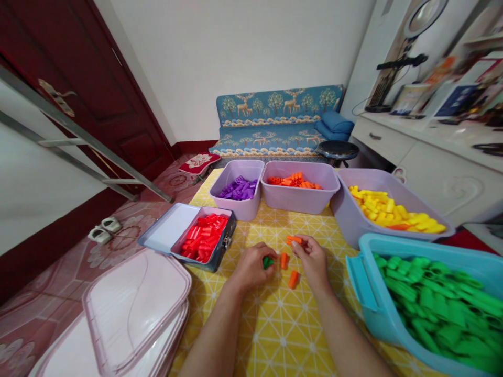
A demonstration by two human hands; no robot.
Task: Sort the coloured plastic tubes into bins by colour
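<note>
My left hand [254,266] is low over the yellow patterned tablecloth, its fingers curled round a small green plastic piece [268,262]. Between the thumb and fingers of my right hand [312,256] is a small orange plastic piece [294,240], held roughly level. On the cloth between my hands lie two more pieces: one orange piece [283,261] close to my left fingertips, and another orange piece [293,279] nearer to me. The exact kind of these small tube-like pieces is too small to make out.
Lilac bins hold purple pieces [238,188], orange pieces [295,180] and yellow pieces [393,212]. At right stands a turquoise bin [367,293] of green pieces. An open tin box [214,262] of red pieces sits left. Pale lids [137,303] are stacked at lower left.
</note>
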